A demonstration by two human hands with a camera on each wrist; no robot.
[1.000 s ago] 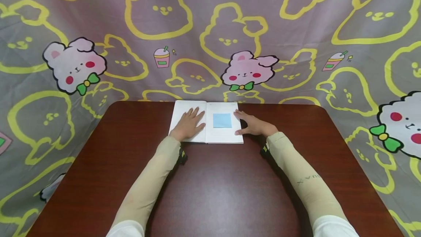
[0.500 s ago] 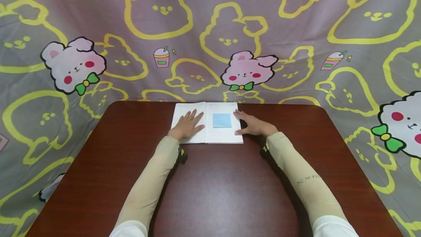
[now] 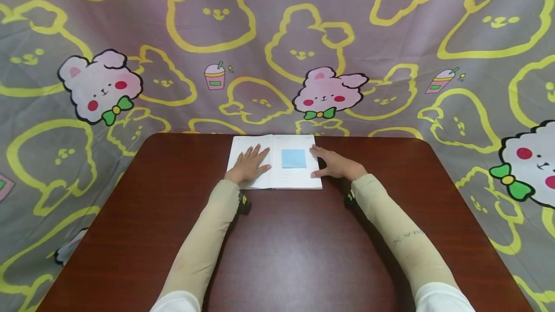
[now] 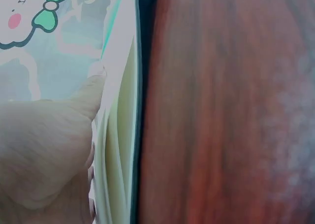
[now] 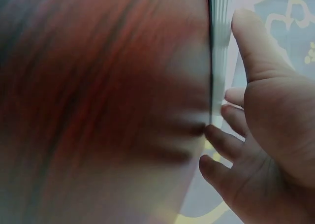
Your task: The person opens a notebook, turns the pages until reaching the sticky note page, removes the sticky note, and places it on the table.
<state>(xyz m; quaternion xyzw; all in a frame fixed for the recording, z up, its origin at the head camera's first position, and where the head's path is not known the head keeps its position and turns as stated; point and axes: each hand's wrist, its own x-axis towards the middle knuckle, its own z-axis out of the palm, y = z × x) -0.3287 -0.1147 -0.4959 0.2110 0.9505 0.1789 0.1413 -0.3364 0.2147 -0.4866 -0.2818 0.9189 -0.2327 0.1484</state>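
An open notebook (image 3: 297, 178) with white pages lies near the table's far edge in the head view. On its right page is a square blue sticky note (image 3: 294, 159). My left hand (image 3: 248, 165) rests on the left page with its fingers spread, the thumb pointing at the centre fold. In the left wrist view, page edges (image 4: 115, 145) fan slightly apart above a dark cover. My right hand (image 3: 339, 164) is at the notebook's right edge, thumb and fingers apart. From the right wrist, fingers (image 5: 227, 141) and thumb reach toward the page stack (image 5: 221, 37); exact contact is hard to tell.
The notebook lies on a dark reddish-brown table (image 3: 277, 244) with rounded far corners. A curtain (image 3: 247, 18) with cartoon bunnies surrounds the table at the back and sides. Small black wrist cameras (image 3: 244, 203) sit under both sleeves.
The left page's outer edge has shifted slightly right and its top edge has come down a little, with my left hand on it. My right hand looks nearly still.
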